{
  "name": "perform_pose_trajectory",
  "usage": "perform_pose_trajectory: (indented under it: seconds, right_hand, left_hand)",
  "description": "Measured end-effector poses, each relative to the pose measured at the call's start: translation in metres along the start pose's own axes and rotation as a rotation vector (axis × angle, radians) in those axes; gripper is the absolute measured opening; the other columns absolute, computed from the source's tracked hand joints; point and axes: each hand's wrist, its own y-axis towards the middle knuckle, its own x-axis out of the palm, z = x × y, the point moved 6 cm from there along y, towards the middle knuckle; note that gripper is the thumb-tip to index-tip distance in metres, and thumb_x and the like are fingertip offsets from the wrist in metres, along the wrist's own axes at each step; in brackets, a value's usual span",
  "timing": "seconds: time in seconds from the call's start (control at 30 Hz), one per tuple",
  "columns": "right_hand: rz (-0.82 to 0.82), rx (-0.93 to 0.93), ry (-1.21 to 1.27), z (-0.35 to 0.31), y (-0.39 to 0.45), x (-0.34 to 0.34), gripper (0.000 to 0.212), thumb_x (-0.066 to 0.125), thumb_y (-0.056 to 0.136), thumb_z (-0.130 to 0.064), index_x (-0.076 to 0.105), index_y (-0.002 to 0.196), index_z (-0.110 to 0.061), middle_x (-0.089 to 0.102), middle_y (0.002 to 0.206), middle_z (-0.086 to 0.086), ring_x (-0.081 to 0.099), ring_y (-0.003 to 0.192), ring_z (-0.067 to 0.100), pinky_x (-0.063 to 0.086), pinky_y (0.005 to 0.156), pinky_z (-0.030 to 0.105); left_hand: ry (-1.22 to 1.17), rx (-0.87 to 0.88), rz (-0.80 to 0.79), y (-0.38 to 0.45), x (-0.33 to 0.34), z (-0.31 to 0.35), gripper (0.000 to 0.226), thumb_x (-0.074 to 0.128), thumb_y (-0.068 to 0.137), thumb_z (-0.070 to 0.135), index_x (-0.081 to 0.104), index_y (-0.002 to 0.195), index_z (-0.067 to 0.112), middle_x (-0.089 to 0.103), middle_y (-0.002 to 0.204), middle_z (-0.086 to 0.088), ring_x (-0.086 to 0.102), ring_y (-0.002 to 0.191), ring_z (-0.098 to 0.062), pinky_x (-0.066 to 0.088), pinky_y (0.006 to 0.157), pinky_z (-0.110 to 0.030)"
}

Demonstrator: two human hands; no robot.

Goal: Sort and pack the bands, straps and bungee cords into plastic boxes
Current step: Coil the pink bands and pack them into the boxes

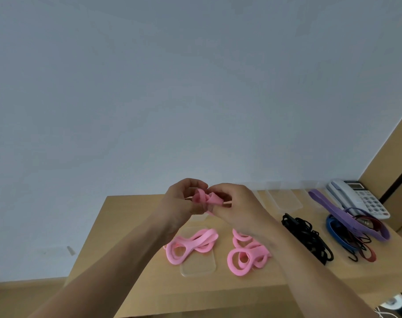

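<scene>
Left hand (181, 198) and right hand (232, 203) meet raised, fingers curled, apparently pinching.

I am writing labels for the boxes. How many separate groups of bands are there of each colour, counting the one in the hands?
Pink: 3, namely the band in the hands, the left pile and the right pile
Black: 1 pile
Mixed purple, blue and red: 1 pile
Total: 5 groups. Single bands inside the piles overlap too much to count.
</scene>
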Motion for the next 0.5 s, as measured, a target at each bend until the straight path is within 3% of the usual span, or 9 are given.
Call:
perform_pose_trajectory:
  seconds: [0.1,0.23,0.3,0.4,0.5]
  right_hand:
    - [0.09,-0.1,-0.145,-0.006,-0.002,0.0,0.003,0.071,0.088,-0.013,0.074,0.087,-0.013,0.071,0.078,0.001,0.064,0.076,0.02,0.053,0.072,0.041]
    - [0.249,-0.094,-0.111,-0.001,-0.008,-0.007,0.009,0.07,0.087,-0.007,0.075,0.082,-0.013,0.07,0.075,-0.015,0.064,0.077,0.006,0.053,0.065,0.024]
    - [0.274,-0.036,-0.052,0.004,-0.009,-0.008,0.013,0.069,0.088,-0.007,0.073,0.077,-0.013,0.069,0.073,-0.015,0.065,0.069,0.006,0.056,0.064,0.028]
    - [0.228,0.036,0.04,0.006,-0.01,-0.006,0.007,0.07,0.08,-0.01,0.073,0.074,-0.01,0.07,0.07,0.002,0.066,0.059,0.018,0.058,0.06,0.038]
    - [0.02,0.214,0.26,0.015,-0.008,-0.002,0.017,0.069,0.076,-0.002,0.08,0.082,-0.013,0.074,0.077,0.011,0.071,0.067,0.018,0.059,0.061,0.033]
  left_hand:
    - [-0.046,-0.036,-0.01,0.0,0.003,-0.006,0.034,0.071,0.083,-0.011,0.068,0.11,0.009,0.075,0.103,-0.009,0.07,0.085,-0.019,0.057,0.077,-0.029]
    - [-0.092,-0.057,-0.056,-0.003,0.006,-0.011,0.032,0.077,0.087,0.006,0.066,0.116,0.011,0.075,0.109,-0.011,0.073,0.091,-0.019,0.056,0.074,-0.027]
    - [-0.089,-0.044,-0.062,-0.006,0.007,-0.011,0.031,0.077,0.088,0.01,0.067,0.117,0.013,0.075,0.108,-0.009,0.074,0.091,-0.019,0.055,0.072,-0.026]
    - [-0.037,0.0,-0.013,-0.006,0.004,-0.01,0.028,0.076,0.088,0.006,0.071,0.112,0.018,0.076,0.106,-0.005,0.071,0.08,-0.014,0.053,0.07,-0.024]
    - [0.049,0.028,-0.001,-0.005,0.001,-0.009,0.032,0.076,0.084,-0.001,0.076,0.105,0.023,0.076,0.104,0.002,0.068,0.071,-0.011,0.052,0.067,-0.021]
